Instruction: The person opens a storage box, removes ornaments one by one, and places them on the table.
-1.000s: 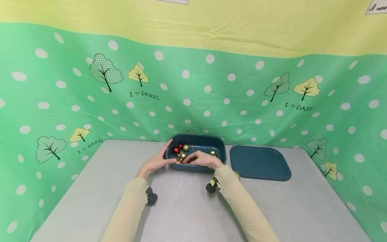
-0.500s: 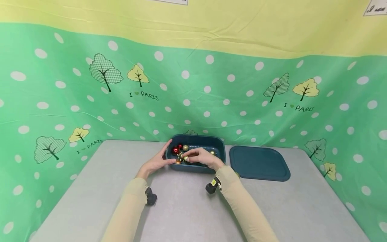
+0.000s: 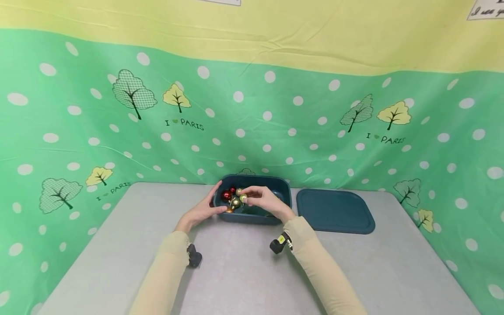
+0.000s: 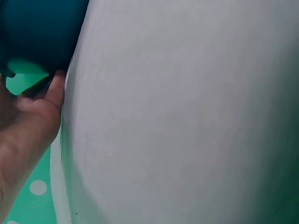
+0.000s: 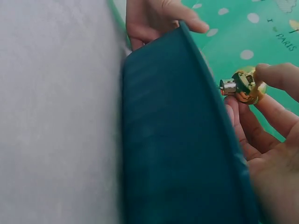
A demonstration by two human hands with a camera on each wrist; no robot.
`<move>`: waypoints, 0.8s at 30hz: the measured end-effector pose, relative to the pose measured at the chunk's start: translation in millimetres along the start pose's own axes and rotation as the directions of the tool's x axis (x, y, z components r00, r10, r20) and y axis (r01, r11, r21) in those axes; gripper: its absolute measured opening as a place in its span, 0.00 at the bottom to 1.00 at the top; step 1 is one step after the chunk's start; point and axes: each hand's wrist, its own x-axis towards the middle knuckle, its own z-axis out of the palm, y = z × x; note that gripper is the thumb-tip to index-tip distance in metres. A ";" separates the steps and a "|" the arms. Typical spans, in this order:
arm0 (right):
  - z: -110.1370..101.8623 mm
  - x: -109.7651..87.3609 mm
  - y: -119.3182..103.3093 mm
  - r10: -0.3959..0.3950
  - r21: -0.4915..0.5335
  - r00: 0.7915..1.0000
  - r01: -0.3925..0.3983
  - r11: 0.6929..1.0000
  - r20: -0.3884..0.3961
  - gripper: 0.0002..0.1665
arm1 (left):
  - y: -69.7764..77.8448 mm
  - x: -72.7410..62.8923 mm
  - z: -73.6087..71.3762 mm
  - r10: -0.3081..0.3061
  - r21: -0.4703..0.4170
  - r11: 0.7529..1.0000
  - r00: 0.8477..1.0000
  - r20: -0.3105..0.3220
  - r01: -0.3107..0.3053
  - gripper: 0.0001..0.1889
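Note:
Inside the blue box (image 3: 256, 218), near its left end, lie several Christmas baubles, among them a red bauble (image 3: 226, 195) and a gold bauble (image 3: 235, 201). My right hand (image 3: 268, 203) is over the box, pinching a shiny gold bauble (image 5: 249, 85) with a silver cap between thumb and fingers. My left hand (image 3: 198, 214) rests against the box's left end. Its fingers stretch straight along the outside, and its thumb lies at the front rim by an orange bauble (image 3: 229, 210). The left wrist view shows that hand's fingers beside the box wall (image 4: 42, 32).
A flat blue lid (image 3: 334, 211) lies on the grey table (image 3: 236, 271), just right of the box. Directly behind box and lid hangs a green and yellow cloth (image 3: 271, 135) with white dots and printed trees.
My right hand has come up from the box's floor with a gold bauble, now clearly visible between its fingertips. My left hand stays at the box's left end.

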 end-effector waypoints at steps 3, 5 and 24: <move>-3.1 -4.5 -6.5 -0.004 -0.046 1.000 0.004 0.999 -0.002 0.21 | -7.0 3.5 -0.7 -0.005 -0.005 1.000 1.000 -0.006 0.005 0.51; -5.7 -8.2 -11.6 -0.008 -0.072 1.000 0.008 0.997 -0.002 0.20 | -14.6 7.2 -0.8 -0.004 -0.005 1.000 1.000 -0.015 0.004 0.51; -45.7 -50.7 -41.9 -0.026 -0.154 0.999 0.019 0.988 -0.045 0.21 | -23.6 9.0 1.0 0.015 -0.011 1.000 0.999 -0.034 -0.015 0.51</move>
